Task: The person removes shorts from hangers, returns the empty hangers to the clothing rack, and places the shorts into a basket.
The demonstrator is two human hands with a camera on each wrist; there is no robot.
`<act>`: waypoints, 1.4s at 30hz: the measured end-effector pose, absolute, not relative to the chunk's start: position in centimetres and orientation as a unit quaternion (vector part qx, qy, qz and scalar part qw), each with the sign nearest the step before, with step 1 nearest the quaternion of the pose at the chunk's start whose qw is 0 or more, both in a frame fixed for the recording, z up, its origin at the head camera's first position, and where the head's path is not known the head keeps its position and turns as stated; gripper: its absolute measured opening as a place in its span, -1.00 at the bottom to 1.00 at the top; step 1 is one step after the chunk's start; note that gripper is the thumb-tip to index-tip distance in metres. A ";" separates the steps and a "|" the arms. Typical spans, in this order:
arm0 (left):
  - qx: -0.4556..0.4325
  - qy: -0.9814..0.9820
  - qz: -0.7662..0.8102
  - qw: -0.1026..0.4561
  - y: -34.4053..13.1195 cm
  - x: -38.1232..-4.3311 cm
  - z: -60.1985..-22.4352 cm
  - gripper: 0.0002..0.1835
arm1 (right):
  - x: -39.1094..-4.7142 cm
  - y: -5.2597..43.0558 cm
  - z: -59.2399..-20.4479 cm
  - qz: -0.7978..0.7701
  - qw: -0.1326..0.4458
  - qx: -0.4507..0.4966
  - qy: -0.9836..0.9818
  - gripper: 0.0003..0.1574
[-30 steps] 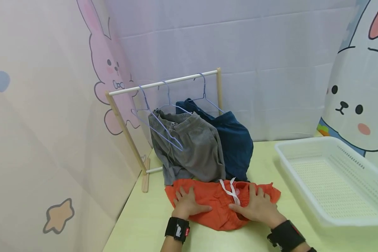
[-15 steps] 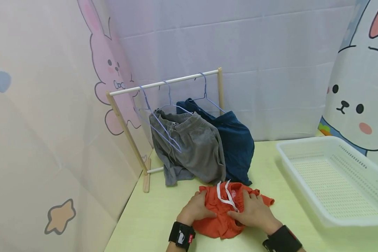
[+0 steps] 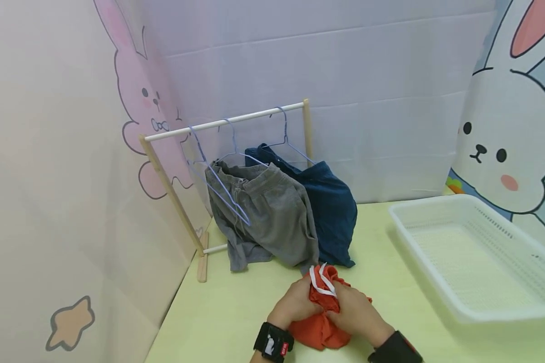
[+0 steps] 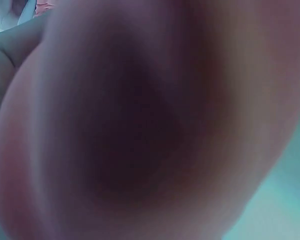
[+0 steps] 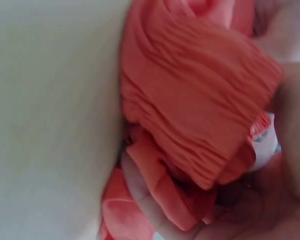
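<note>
Orange-red cloth shorts [image 3: 321, 331] with white drawstrings [image 3: 313, 279] we are grasping bunched between our left hand [image 3: 296, 302] and right hand [image 3: 358, 311] at the pale-yellow counter [image 3: 236, 307], ideally pinching evenly so no fold is slipping.

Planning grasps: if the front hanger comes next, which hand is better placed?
Left, likely: the left hand is nearer the front hanger. The right hand is farther off, toward the basket. Both grip the orange garment; the right could hold it.

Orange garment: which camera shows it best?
The right wrist view: the orange garment appears close, its gathers visible. The head view shows it smaller, between left hand and right hand; left wrist, mostly blurred, apparently only a sliver, top left.
</note>
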State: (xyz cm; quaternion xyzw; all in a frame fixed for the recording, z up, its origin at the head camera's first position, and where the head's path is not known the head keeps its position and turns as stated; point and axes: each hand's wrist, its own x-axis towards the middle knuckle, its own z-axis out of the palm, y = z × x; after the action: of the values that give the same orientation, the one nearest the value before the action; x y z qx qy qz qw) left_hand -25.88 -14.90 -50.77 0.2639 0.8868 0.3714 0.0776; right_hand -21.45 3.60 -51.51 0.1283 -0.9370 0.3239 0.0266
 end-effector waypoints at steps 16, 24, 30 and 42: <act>0.311 0.878 0.360 0.053 -12.7 -26.2 -46.2 -0.29 | -20.2 4.2 -48.4 0.342 0.105 0.056 -0.932 -0.45; 0.372 0.858 0.354 -0.008 -9.3 -26.1 -36.4 -0.43 | -18.6 6.6 -41.4 0.357 0.277 0.024 -0.892 -0.36; 0.437 0.824 0.360 -0.023 -3.9 -27.5 -32.2 -0.52 | -18.4 9.4 -38.7 0.344 0.385 -0.048 -0.855 -0.38; 0.463 0.835 0.281 0.098 4.4 -30.6 -37.2 -0.70 | -19.5 13.5 -42.3 0.351 0.224 -0.121 -0.901 -0.25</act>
State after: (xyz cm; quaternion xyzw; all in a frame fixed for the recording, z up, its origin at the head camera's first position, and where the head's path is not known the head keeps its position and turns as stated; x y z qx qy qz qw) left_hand -30.60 4.35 -37.17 0.4627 0.8351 0.2809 0.0982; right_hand -19.47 13.46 -42.25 -0.1212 -0.9011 0.3511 0.2236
